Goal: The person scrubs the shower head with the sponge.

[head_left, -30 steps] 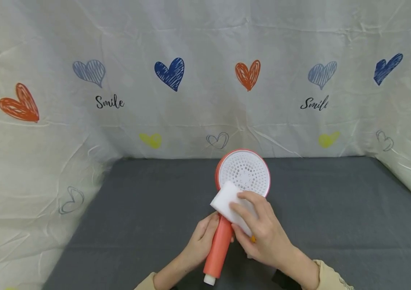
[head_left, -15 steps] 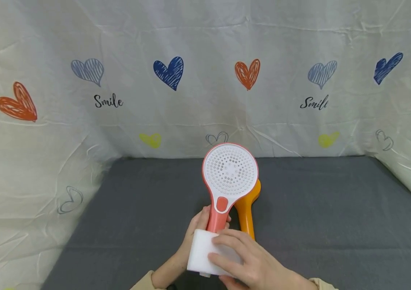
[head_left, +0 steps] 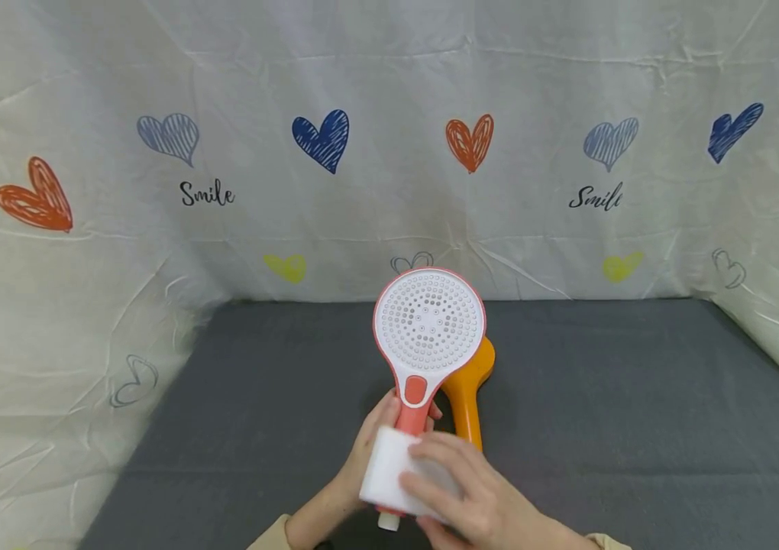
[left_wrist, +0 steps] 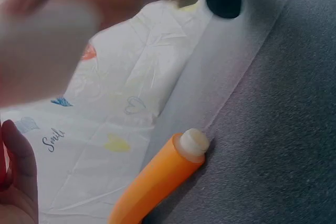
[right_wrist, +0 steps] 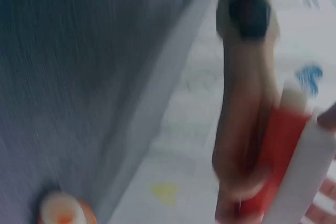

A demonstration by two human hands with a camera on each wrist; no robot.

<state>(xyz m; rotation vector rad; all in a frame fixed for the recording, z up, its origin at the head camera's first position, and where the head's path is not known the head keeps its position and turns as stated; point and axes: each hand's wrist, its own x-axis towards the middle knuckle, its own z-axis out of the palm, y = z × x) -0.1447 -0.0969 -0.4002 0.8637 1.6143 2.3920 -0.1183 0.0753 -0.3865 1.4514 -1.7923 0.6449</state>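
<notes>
My left hand [head_left: 372, 447] grips the coral-red handle of a shower head [head_left: 428, 325], holding it upright with its white perforated face toward me. A white sponge block [head_left: 392, 473] lies against the lower handle, pressed there by the fingers of my right hand [head_left: 461, 496]. In the right wrist view, blurred, the sponge [right_wrist: 304, 177] sits on the red handle [right_wrist: 273, 156] beside my left forearm. An orange shower head [head_left: 467, 386] lies on the grey table behind the red one; the left wrist view shows the orange shower head's handle end [left_wrist: 168, 174].
The grey table surface [head_left: 637, 405] is walled on three sides by a white cloth backdrop [head_left: 389, 153] printed with hearts and "Smile".
The sponge slid from the shower face down to the handle, then slightly back up. The red shower head was raised and tilted upright, uncovering the orange one behind.
</notes>
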